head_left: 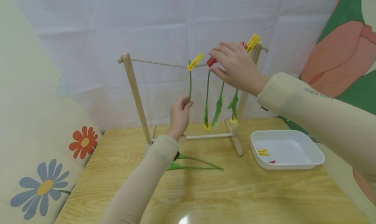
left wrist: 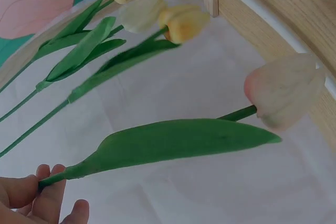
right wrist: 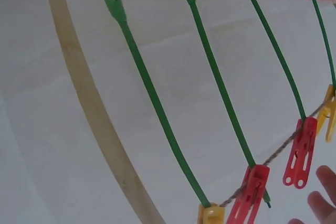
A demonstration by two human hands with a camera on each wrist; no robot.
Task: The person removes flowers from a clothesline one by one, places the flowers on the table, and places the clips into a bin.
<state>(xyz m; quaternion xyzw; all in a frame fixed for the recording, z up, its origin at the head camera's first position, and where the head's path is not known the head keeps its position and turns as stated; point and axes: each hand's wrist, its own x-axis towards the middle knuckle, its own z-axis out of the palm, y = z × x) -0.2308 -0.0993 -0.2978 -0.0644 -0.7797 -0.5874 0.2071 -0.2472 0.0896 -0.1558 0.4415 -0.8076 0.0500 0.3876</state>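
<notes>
My left hand (head_left: 180, 114) pinches the green stem of a pale pink-white artificial tulip (left wrist: 286, 92) that hangs bloom down. A yellow clothespin (head_left: 195, 62) clips the top of that stem to a twine line (head_left: 158, 64). Beside the line, my right hand (head_left: 235, 66) has its fingers apart and loosely bent, near a red clothespin (right wrist: 300, 153) but not touching it in the right wrist view. Three more tulips hang to the right, among them a yellow one (left wrist: 184, 23); another red clothespin (right wrist: 249, 195) and a yellow one (right wrist: 211, 214) hold two of them.
Wooden posts (head_left: 135, 97) with a white crossbar (head_left: 210, 136) form the rack on the wooden table (head_left: 235, 194). A white tray (head_left: 293, 165) at right holds a yellow clothespin (head_left: 263, 152) and a small red piece. More green stems (head_left: 199, 168) lie on the table, partly behind my left arm.
</notes>
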